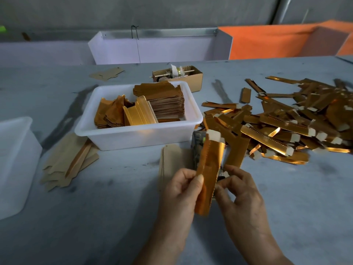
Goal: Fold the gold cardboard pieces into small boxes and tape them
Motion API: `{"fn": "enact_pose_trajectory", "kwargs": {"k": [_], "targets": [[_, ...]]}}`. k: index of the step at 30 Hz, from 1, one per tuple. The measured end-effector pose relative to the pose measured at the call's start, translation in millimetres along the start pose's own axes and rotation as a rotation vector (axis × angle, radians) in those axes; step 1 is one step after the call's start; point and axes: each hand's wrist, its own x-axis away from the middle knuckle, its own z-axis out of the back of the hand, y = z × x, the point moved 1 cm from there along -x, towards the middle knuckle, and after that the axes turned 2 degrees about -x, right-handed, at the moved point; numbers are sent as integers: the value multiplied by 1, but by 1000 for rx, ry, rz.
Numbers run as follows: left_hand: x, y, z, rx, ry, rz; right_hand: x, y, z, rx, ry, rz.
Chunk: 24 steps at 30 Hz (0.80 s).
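Both your hands are on one long gold cardboard box (208,175), held up over the grey table (95,217).

Your left hand (183,190) pinches its left edge, thumb on top; your right hand (240,196) curls fingers against its right side (grip partly hidden). A white plastic tub (137,134) of flat gold pieces stands behind, and a loose pile of folded gold boxes (286,121) lies to the right.

No readable text anywhere I can see: no labels, brands or numbers on anything in view.
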Motion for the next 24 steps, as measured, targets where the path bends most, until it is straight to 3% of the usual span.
{"fn": "enact_pose_trajectory", "kwargs": {"k": [7,13,20,24], "targets": [[-4,3,0,-280,10,-42,-1,2,-3,167,58,184],[-6,6,-3,-380,13,-77,-3,3,0,185,69,200],[-3,3,-5,-536,20,-274,-1,8,-1,88,113,184],[3,-12,3,-461,-50,-380,2,16,-2,65,111,183]]}}
